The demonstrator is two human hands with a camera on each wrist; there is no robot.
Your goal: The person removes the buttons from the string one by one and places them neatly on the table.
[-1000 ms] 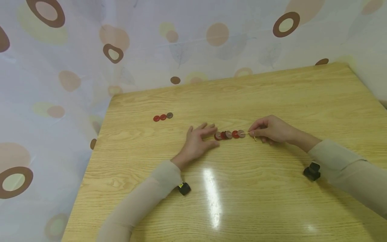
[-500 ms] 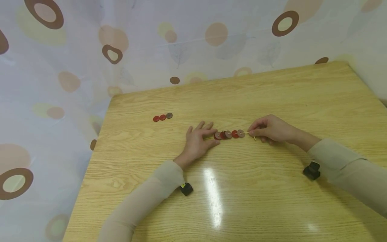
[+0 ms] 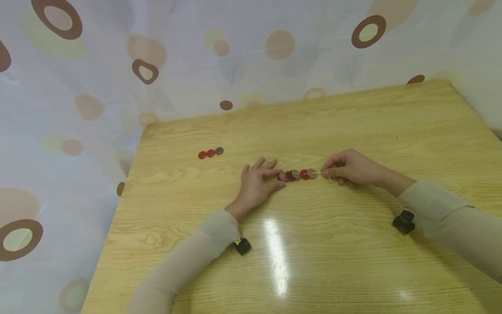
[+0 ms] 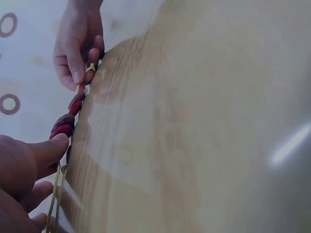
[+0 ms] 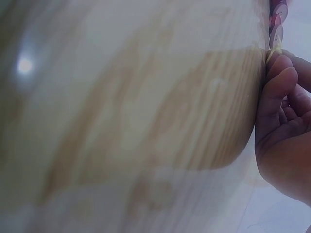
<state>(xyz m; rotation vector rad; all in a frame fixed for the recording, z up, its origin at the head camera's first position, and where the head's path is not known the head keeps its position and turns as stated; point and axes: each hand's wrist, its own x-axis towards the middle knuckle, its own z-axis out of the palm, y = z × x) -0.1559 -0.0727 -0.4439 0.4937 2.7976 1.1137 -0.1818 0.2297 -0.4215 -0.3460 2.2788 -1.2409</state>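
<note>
In the head view, red, dark red and brownish-grey buttons (image 3: 304, 174) sit in a row on a yellow string (image 3: 319, 172). My right hand (image 3: 354, 168) pinches the string between thumb and index finger just right of the row. A short knotted tail hangs beneath those fingers. At the row's left end, my left hand (image 3: 256, 185) has thumb and index finger on either side of the end button, its other fingers spread. The left wrist view shows the thumb tip against a dark red button (image 4: 62, 130), with two strands of string (image 4: 53, 199) trailing past the lower fingers.
Two red buttons (image 3: 206, 154) and a grey button (image 3: 219, 151) lie in a line on the wooden table (image 3: 313, 253), farther back and left. A patterned curtain (image 3: 251, 56) hangs behind the table. Black wrist cameras (image 3: 404, 221) sit under both sleeves.
The left thumb and index finger have drawn closer together around the left end of the button row. The right hand stays at nearly the same spot on the string.
</note>
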